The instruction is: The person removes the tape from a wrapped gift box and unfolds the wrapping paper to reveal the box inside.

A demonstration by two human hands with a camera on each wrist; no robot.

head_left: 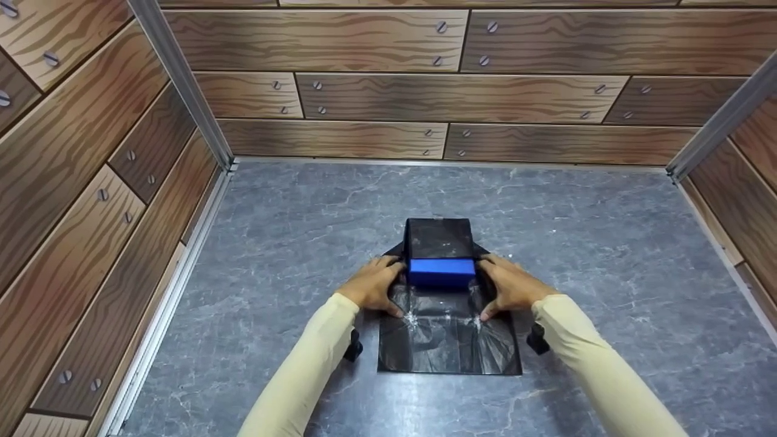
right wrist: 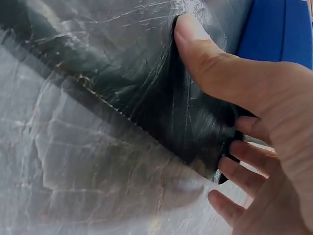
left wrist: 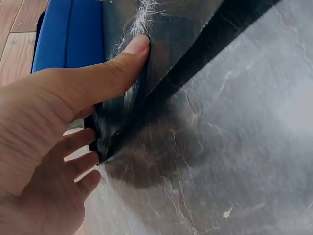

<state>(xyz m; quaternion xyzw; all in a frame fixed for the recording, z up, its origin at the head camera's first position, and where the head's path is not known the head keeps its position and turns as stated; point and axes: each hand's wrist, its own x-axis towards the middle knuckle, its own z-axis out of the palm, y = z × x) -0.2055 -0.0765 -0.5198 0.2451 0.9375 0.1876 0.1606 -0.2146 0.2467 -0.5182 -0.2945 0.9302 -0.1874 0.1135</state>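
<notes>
A blue box [head_left: 442, 271] sits on a black plastic bag [head_left: 449, 349], with a dark flap [head_left: 440, 238] standing at its far side. The bag's near part spreads flat towards me, creased and shiny. My left hand [head_left: 373, 285] grips the bag's left side beside the box. Its thumb [left wrist: 134, 51] lies on top of the plastic and the fingers curl at the edge. On the other side my right hand [head_left: 513, 285] holds the bag likewise, thumb [right wrist: 193, 39] on the film and fingers [right wrist: 244, 174] at its edge. Some fingertips are hidden behind the plastic.
The bag lies on a grey marbled surface [head_left: 291, 243]. Wood-patterned walls [head_left: 376, 97] stand at the back, left and right, with metal rails [head_left: 188, 91] in the corners. A dark wrist device [head_left: 353, 346] shows under the left forearm.
</notes>
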